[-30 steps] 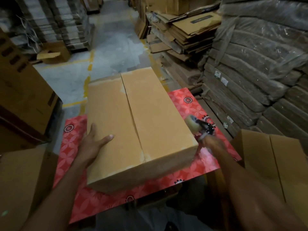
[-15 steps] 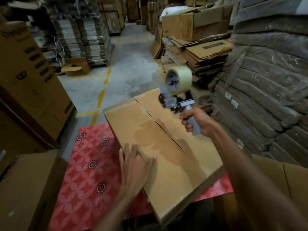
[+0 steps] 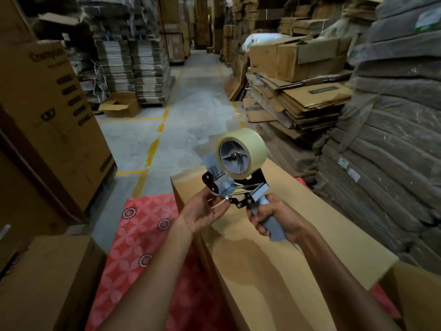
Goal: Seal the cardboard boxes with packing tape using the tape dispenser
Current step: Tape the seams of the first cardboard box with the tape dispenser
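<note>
Warehouse aisle, cardboard stacks [image 3: 298, 103]. Box [image 3: 274, 259] on red mat [image 3: 143, 235]. Above box: dispenser [image 3: 235, 186] (tape roll [image 3: 253, 149] loaded); right hand [image 3: 285, 217] grips handle [image 3: 274, 231], left hand [image 3: 202, 211] pinches its front.

Red floral-patterned table [image 3: 143, 235], cardboard box [image 3: 250, 271] resting on it

**Dim whse aisle, cardboard on both sides**

Grey concrete floor [image 3: 198, 111] w/ yellow painted lines [image 3: 152, 149] ran btwn stacks. Left: tall printed brown carton [image 3: 47, 115], tied bundles of flat cardboard [image 3: 143, 68] behind. Right: loose pile of flattened brown boxes [image 3: 298, 103], plastic-wrapped sheet bundles [image 3: 393, 151]. Red floral-patterned table cover [image 3: 143, 235] lay in foreground. Light was low.
</note>
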Tool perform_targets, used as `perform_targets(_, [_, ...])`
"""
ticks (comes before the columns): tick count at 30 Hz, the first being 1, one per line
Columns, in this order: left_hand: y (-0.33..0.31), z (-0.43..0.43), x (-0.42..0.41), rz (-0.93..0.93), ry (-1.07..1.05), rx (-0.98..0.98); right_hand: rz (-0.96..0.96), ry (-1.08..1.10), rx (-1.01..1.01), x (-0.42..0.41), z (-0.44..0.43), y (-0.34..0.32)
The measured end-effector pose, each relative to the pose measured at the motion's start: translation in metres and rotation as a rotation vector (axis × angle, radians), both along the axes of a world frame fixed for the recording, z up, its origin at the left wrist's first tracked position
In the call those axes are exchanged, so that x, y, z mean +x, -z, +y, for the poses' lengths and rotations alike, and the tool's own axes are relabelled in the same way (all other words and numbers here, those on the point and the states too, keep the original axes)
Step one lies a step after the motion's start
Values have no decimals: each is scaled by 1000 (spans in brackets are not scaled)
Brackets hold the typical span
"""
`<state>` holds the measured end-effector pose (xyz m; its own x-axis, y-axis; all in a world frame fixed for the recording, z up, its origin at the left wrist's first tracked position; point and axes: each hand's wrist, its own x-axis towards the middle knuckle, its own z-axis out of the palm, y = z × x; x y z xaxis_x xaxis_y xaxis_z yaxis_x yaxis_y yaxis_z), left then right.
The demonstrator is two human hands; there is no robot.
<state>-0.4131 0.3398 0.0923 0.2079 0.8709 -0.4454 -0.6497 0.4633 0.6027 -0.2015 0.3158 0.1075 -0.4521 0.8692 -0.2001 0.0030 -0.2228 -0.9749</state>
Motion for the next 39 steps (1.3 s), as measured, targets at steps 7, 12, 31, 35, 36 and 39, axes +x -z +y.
perform_targets(7, [22,36,-29,-67,66,-103,-45,78,17,-20,8,2])
perform_targets(12, [26,66,-40,39,149,-78,-60,121,38,-28,11,6])
perform_targets(31, [-14,255,-125,1115,-149,101,-156,530,-117,31,20,48])
perform_targets(35, [-13,273,-128,917,-82,134,65,619,-205,39,17,55])
perform_targets(36, [-12,271,-117,879,-21,162,106,592,-222,38,21,54])
perform_targets(39, [0,266,-87,804,115,221,183,495,-151,33,29,45])
